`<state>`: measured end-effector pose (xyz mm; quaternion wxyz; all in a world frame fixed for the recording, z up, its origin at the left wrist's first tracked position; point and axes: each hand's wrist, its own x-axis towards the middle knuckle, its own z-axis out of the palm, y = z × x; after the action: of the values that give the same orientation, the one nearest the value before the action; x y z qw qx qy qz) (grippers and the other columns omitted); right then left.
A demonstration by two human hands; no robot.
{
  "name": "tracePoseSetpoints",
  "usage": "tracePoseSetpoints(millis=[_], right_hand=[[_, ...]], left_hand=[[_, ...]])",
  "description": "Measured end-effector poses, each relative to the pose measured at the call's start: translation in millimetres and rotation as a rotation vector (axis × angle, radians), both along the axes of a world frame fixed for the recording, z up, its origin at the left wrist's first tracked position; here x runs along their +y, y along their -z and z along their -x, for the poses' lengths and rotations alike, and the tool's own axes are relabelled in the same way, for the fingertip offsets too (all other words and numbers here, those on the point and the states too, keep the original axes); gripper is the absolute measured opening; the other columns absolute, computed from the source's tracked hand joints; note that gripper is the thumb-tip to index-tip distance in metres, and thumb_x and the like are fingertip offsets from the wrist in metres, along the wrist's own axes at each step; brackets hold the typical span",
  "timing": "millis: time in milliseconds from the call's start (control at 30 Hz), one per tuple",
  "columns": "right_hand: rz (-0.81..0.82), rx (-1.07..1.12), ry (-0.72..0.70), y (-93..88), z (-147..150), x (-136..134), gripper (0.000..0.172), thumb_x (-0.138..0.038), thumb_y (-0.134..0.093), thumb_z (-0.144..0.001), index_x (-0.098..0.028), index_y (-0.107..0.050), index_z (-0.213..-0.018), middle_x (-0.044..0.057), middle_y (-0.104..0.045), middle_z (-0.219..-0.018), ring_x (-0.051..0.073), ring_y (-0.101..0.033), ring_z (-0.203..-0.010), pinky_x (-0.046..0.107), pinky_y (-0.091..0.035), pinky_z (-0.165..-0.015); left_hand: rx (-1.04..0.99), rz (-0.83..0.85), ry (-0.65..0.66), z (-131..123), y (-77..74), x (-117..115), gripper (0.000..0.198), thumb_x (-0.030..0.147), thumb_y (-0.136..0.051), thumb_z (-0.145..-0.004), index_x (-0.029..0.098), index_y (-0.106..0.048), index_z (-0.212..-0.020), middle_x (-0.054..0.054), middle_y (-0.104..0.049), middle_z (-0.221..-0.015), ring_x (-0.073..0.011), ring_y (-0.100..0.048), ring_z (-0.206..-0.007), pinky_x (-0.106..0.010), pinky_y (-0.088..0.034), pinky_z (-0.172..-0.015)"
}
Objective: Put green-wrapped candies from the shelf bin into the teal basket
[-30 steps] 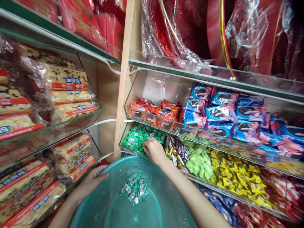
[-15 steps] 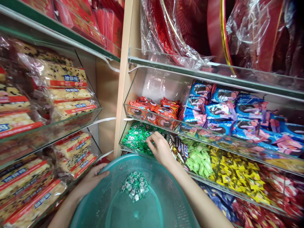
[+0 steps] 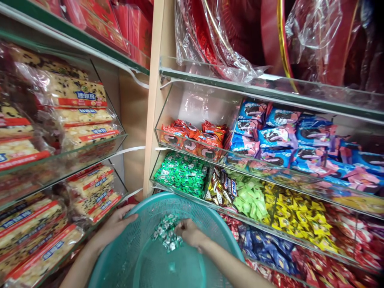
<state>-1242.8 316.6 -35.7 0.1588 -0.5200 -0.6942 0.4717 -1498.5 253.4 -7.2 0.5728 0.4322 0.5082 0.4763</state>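
Note:
My left hand [image 3: 118, 224] grips the left rim of a green plastic basket [image 3: 222, 208], thumb over the edge. Inside, against the far wall, lies a small pile of green-and-silver wrapped candies [image 3: 168, 234]. My right hand [image 3: 190, 233] is down in the basket at the right side of that pile. Its fingers are curled together, and what they hold, if anything, is hidden. Just beyond the basket's far rim, a clear shelf bin holds many more green wrapped candies [image 3: 183, 174].
Right of the green candies are brown-wrapped chocolates [image 3: 222, 186], light green candies [image 3: 252, 198] and yellow candies [image 3: 297, 216]. Red snack packs [image 3: 192, 138] and blue cookie packs [image 3: 277, 138] fill the shelf above. Packaged pastries [image 3: 81, 96] stand left, past a wooden post [image 3: 154, 96].
My right hand has moved from the green candy bin down and toward me into the basket, beside the candy pile. My left hand stays on the rim.

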Motion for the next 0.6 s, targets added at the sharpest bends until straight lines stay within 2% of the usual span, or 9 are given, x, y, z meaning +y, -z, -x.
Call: tracePoseSetpoints(millis=[167,467,600], right_hand=[[0.011,-0.061,0.035,13.8,1,-1,0.018,-0.013,-0.051,-0.069,-0.017,-0.052,-0.052,-0.006,-0.035,-0.047,0.007,-0.03,-0.047,0.02,-0.025,-0.046],[-0.191,-0.25,0.085,32.4,-1,7,0.009,-0.01,-0.055,-0.065,-0.015,-0.059,-0.058,-0.004,-0.048,-0.054,0.009,-0.042,-0.055,0.021,-0.03,-0.053],[-0.27,-0.327,0.07,31.9,-2,9,0.01,-0.011,-0.054,-0.068,-0.015,-0.06,-0.061,-0.001,-0.053,-0.058,0.012,-0.046,-0.058,0.023,-0.033,-0.055]], left_hand=[[-0.013,0.004,-0.022,-1,-2.2,-1,0.052,0.044,-0.074,-0.07,0.013,-0.056,-0.108,-0.01,-0.068,-0.095,-0.0258,-0.064,-0.082,-0.033,-0.052,-0.071],[-0.017,0.001,-0.032,-1,-5.4,-2,0.05,0.045,-0.075,-0.069,0.014,-0.059,-0.105,-0.009,-0.069,-0.096,-0.0272,-0.064,-0.084,-0.033,-0.052,-0.071],[-0.007,-0.001,-0.002,0,-4.3,-1,0.05,0.044,-0.073,-0.072,0.014,-0.055,-0.108,-0.009,-0.068,-0.1,-0.0261,-0.065,-0.083,-0.033,-0.052,-0.073]])
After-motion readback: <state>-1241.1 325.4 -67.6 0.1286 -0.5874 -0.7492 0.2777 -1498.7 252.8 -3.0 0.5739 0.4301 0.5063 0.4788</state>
